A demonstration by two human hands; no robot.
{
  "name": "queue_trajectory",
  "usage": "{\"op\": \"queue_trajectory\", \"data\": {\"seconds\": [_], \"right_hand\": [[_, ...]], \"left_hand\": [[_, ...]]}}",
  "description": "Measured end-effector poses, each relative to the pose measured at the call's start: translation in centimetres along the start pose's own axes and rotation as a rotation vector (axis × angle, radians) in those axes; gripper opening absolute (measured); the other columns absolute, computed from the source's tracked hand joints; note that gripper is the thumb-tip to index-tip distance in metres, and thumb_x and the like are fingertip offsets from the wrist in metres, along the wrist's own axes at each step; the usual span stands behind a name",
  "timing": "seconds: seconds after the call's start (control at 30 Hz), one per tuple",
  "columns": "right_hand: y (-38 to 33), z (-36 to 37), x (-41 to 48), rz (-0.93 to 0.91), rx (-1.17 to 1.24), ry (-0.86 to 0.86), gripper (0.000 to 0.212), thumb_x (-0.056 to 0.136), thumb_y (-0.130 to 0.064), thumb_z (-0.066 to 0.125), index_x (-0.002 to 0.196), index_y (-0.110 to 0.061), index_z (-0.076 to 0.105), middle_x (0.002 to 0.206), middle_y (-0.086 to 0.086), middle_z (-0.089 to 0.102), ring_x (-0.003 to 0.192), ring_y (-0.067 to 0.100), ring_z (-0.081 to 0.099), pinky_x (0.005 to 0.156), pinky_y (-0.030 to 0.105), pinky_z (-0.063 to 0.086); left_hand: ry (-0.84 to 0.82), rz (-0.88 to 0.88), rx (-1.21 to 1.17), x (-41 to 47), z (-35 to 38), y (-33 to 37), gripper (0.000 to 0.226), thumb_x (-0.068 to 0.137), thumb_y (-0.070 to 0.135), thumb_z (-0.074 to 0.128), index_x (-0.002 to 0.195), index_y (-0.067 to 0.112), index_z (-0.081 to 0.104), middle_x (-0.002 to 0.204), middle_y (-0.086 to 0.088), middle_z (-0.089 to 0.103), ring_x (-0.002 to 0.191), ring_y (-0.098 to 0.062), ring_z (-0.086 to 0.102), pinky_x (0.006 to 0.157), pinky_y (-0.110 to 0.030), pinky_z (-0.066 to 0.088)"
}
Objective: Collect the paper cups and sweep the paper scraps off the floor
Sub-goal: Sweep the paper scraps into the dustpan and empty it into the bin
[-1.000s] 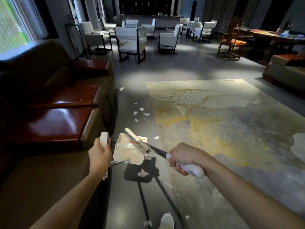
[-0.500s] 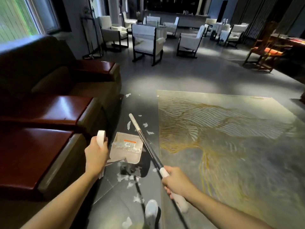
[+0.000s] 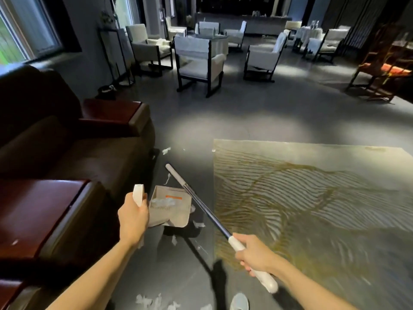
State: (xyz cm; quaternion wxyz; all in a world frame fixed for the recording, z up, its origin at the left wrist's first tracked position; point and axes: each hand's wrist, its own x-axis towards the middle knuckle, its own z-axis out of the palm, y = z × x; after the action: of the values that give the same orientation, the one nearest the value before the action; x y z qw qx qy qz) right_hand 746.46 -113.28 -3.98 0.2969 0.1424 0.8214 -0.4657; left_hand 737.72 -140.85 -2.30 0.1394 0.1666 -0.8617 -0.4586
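Nearest my feet, a clump of about four paper scraps (image 3: 147,302) lies unswept on the dark floor (image 3: 223,121). Just right of it, a pale round thing (image 3: 239,302) at the frame's edge may be a paper cup; I cannot tell. My right hand (image 3: 254,253) is wrapped round the white grip of the one broom pole (image 3: 205,210), which slants away to the left; its brush end I cannot make out. My left hand (image 3: 134,218) is clenched on the upright handle of the one dustpan (image 3: 172,211), just beside the pole, with a small heap of scraps already in it. Three more scraps lie around the pan and about three farther on, between the sofa (image 3: 67,153) and the rug (image 3: 312,186). I judge the sweeping partly done, with no cup collected in either hand.
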Motion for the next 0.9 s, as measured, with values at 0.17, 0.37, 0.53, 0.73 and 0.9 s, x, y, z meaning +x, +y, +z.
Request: {"op": "queue_trajectory", "data": {"seconds": [0.17,0.37,0.53,0.73,0.9], "right_hand": [[-5.6,-11.2,13.5,-0.049,-0.018,-0.02,0.064,0.089,-0.003,0.046,0.147,-0.026,0.032,0.068,0.004,0.051,0.047,0.009,0.043,0.041,0.022,0.038],[-14.2,-24.5,27.4,-0.09,-0.01,-0.04,0.066,0.089,-0.004,0.048,0.149,-0.025,0.029,0.067,0.003,0.052,0.047,0.009,0.045,0.039,0.021,0.039],[-22.1,-34.7,39.5,-0.107,-0.015,-0.038,0.063,0.091,-0.003,0.049,0.148,-0.025,0.032,0.071,0.005,0.055,0.048,0.01,0.045,0.038,0.019,0.039],[-31.4,-45.1,56.7,-0.157,-0.021,-0.05,0.059,0.088,0.002,0.046,0.143,-0.02,0.04,0.063,0.007,0.05,0.04,0.009,0.042,0.038,0.019,0.036],[-40.2,-51.7,69.5,-0.154,-0.016,-0.092,0.053,0.088,0.001,0.046,0.137,-0.017,0.047,0.063,0.007,0.05,0.043,0.012,0.042,0.039,0.02,0.037]], "left_hand": [[0.027,-0.004,-0.057,12.4,11.1,4.6,0.027,0.098,0.028,0.048,0.111,0.005,0.051,0.095,-0.012,0.061,0.075,-0.019,0.059,0.062,-0.035,0.051],[0.087,-0.005,-0.048,27.3,22.4,13.1,0.02,0.097,0.032,0.049,0.099,0.012,0.049,0.085,-0.011,0.059,0.075,-0.029,0.061,0.06,-0.036,0.051],[0.167,-0.035,-0.038,40.3,29.1,17.8,0.029,0.097,0.033,0.048,0.103,0.004,0.051,0.091,-0.022,0.062,0.082,-0.038,0.061,0.074,-0.047,0.052],[0.215,-0.01,-0.018,57.5,39.2,21.1,0.032,0.098,0.029,0.048,0.107,-0.001,0.052,0.093,-0.027,0.062,0.085,-0.043,0.06,0.075,-0.048,0.051],[0.277,0.015,0.02,70.7,45.5,25.6,0.037,0.099,0.026,0.047,0.12,-0.004,0.05,0.107,-0.025,0.061,0.096,-0.039,0.06,0.073,-0.034,0.045]]}}
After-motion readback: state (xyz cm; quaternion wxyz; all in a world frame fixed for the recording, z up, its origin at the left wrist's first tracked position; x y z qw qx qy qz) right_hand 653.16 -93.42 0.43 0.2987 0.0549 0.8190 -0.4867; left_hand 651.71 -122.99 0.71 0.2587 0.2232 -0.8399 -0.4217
